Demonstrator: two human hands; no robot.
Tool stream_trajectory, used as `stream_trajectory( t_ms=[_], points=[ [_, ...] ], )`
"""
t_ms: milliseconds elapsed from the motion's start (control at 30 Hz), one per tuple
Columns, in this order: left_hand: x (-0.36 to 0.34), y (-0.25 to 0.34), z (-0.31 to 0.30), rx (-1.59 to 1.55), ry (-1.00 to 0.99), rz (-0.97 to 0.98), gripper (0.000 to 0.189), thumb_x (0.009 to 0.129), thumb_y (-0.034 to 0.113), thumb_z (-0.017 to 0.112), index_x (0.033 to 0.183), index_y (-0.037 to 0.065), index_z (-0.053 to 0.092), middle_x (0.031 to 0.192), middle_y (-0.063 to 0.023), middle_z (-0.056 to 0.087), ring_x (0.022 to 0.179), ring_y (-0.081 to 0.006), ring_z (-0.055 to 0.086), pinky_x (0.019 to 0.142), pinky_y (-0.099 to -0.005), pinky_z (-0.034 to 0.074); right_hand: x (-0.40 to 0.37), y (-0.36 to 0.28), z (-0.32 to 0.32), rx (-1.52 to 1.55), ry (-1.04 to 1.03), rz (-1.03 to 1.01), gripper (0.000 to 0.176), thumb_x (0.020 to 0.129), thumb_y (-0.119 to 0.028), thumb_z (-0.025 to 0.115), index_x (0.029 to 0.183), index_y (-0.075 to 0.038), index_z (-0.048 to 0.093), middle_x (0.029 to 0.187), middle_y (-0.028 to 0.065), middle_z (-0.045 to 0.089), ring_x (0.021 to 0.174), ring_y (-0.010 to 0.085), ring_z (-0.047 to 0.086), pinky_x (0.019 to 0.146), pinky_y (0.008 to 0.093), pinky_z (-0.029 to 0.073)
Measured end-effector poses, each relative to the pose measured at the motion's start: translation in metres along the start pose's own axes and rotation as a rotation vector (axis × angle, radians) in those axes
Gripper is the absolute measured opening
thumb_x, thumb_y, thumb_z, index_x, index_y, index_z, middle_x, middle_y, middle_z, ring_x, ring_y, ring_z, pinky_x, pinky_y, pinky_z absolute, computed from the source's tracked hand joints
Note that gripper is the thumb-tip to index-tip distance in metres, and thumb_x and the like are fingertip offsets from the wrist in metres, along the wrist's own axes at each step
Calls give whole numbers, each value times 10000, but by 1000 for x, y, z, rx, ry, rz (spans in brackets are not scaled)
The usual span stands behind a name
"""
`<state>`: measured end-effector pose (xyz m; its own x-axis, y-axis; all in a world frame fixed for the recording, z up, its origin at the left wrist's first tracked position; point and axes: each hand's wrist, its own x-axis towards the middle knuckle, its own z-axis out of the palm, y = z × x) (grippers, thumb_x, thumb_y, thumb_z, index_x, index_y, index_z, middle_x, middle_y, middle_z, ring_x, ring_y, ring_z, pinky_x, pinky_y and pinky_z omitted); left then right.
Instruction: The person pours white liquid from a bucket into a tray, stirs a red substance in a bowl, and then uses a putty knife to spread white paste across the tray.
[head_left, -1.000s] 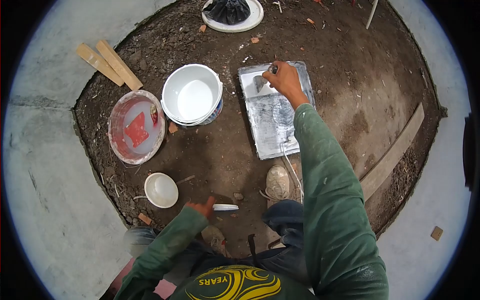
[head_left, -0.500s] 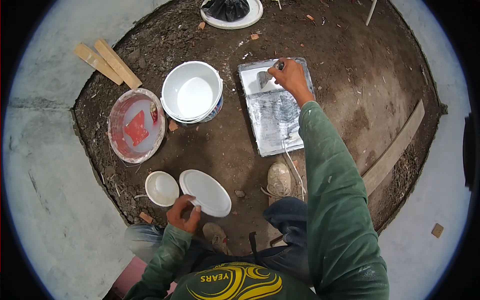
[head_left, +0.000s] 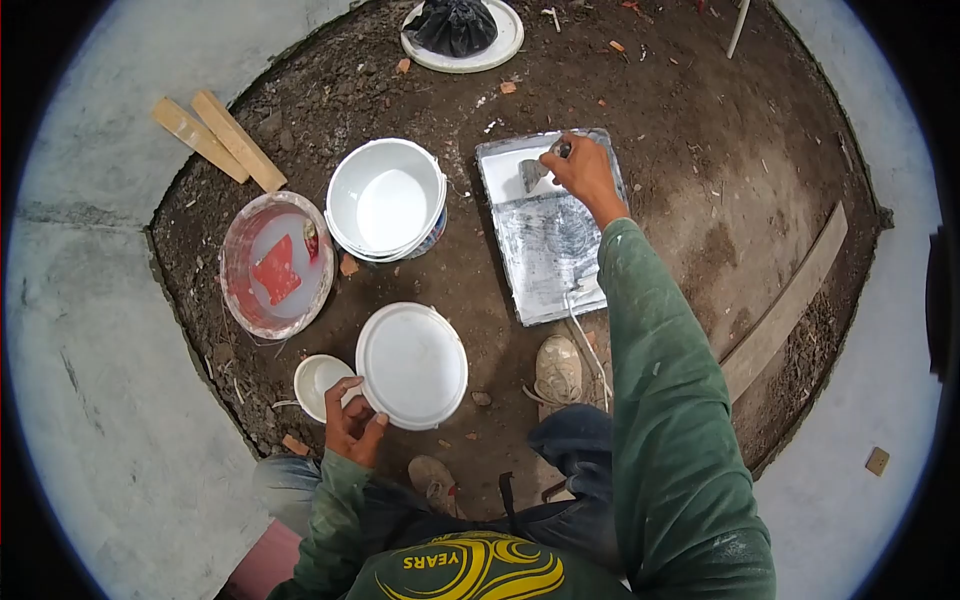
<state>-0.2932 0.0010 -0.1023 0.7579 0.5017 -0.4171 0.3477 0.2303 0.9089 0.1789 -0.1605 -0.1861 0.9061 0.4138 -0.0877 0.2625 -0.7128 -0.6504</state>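
My left hand grips the rim of a round white bucket lid at its lower left edge, with the lid's face turned up toward me. A small white tub is just beside that hand. Out over the paint tray, my right hand is closed around the handle of a putty knife. Its grey blade points down into the white paint at the tray's far end. White smears coat the tray's sloped part, and my fingers hide most of the handle.
A white bucket with white paint inside stands left of the tray. By it, a pinkish tub holds cloudy liquid and a red piece. Wooden boards lie at upper left, a plank at right. A black bag rests on another lid.
The bucket lid has turned from a tilted angle to face me more fully, with my left hand shifting slightly left and down. My right hand stays over the tray's far end with the putty knife.
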Motion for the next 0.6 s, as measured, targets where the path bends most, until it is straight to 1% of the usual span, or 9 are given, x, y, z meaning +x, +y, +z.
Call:
stream_trajectory(
  t_ms=[133, 167, 233, 267, 367, 400, 467, 500, 600],
  points=[
    [-4, 20, -12, -33, -46, -70, 753, 894, 62, 674, 1501, 74, 228, 1101, -134, 693, 1084, -214, 644, 932, -352, 492, -2, 0, -2, 16, -10, 19, 327, 778, -305, 710, 890, 3, 709, 657, 154, 703, 700, 303, 727, 757, 412, 554],
    [2, 23, -15, -32, -46, -63, 753, 894, 62, 674, 1501, 74, 228, 1101, -134, 693, 1084, -214, 644, 932, -352, 492, -1, 0, -2, 18, -5, 15, 327, 778, -305, 710, 890, 3, 709, 657, 154, 703, 700, 303, 727, 757, 412, 554],
    [19, 31, -17, 8, 31, 104, 783, 889, 91, 689, 1513, 68, 216, 1165, -153, 679, 1135, -220, 628, 967, -365, 493, -1, 2, -2, 47, -21, 42, 323, 779, -302, 707, 890, 1, 711, 651, 153, 701, 695, 302, 727, 754, 408, 556],
    [31, 35, -16, 6, 29, 109, 783, 889, 91, 689, 1513, 68, 216, 1165, -153, 679, 1135, -220, 628, 967, -365, 493, -1, 3, -2, 50, -17, 43, 323, 780, -303, 707, 891, 1, 712, 646, 151, 699, 684, 295, 727, 750, 403, 557],
    [79, 45, -12, -366, 15, 247, 788, 893, 125, 708, 1525, 95, 238, 1350, -154, 598, 1178, -248, 617, 973, -377, 524, -1, 1, -5, 68, -34, 69, 329, 777, -306, 712, 897, 1, 713, 647, 151, 700, 677, 283, 729, 744, 402, 558],
    [96, 49, -11, -371, 12, 249, 788, 893, 125, 708, 1525, 95, 238, 1350, -154, 598, 1178, -248, 617, 973, -377, 524, -2, -1, -8, 65, -25, 69, 336, 772, -302, 717, 902, 8, 712, 650, 155, 702, 673, 271, 731, 738, 399, 559],
    [128, 54, -9, -380, 95, 298, 776, 913, 99, 686, 1539, 128, 227, 1380, -149, 579, 1173, -247, 622, 915, -351, 560, 0, -6, -15, 72, 2, 63, 334, 770, -297, 718, 902, 10, 712, 652, 157, 702, 677, 273, 732, 739, 398, 560],
    [146, 47, -9, -420, 151, 324, 759, 931, 71, 665, 1542, 157, 223, 1350, -141, 595, 1131, -217, 638, 848, -325, 584, 1, -7, -17, 83, 26, 56, 332, 768, -292, 719, 902, 12, 712, 654, 159, 703, 681, 274, 733, 739, 397, 561],
    [196, 19, -18, -448, 155, 317, 743, 934, 71, 667, 1532, 171, 237, 1323, -128, 608, 1071, -185, 651, 807, -312, 584, 5, -2, -17, 86, 103, 13, 322, 769, -286, 722, 890, 12, 710, 657, 161, 703, 683, 282, 733, 738, 393, 562]
  ],
)
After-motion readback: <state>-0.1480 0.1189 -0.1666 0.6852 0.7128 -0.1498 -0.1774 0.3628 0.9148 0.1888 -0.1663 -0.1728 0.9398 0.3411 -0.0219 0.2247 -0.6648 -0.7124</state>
